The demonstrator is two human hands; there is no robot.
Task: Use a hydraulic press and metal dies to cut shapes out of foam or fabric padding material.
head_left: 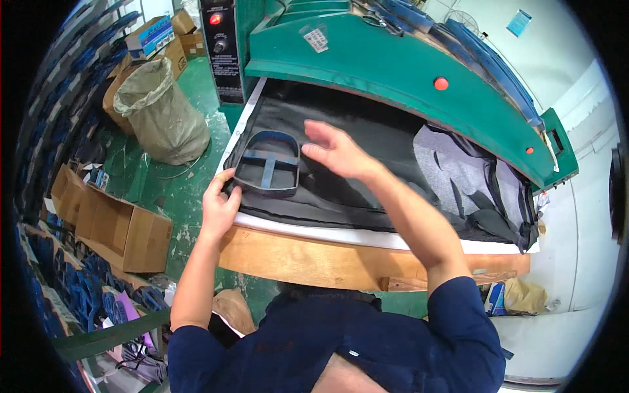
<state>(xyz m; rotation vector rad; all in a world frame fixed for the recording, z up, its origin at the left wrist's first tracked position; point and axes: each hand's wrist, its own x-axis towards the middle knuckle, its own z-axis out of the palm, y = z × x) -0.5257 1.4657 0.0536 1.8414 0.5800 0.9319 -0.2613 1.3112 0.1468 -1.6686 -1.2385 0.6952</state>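
Note:
An arch-shaped metal cutting die (268, 187) with a bluish T-shaped brace inside lies on a sheet of black fabric (341, 196). My left hand (221, 204) is at the fabric's left edge, beside the die's near left corner. Its thumb and fingers are apart, and the fingertips rest on the fabric edge or the die; I cannot tell which. On the die's other side, my right hand (334, 150) is held with fingers stretched out, just off its right wall and holding nothing. Under the fabric shows a white board (314, 234).
A green press (386, 65) with red buttons arches over the far side of the board. A wooden ledge (301, 262) runs along the near edge. On the left floor stand a large woven sack (167, 118) and an open cardboard box (147, 239). Racks of blue dies (72, 85) line the left.

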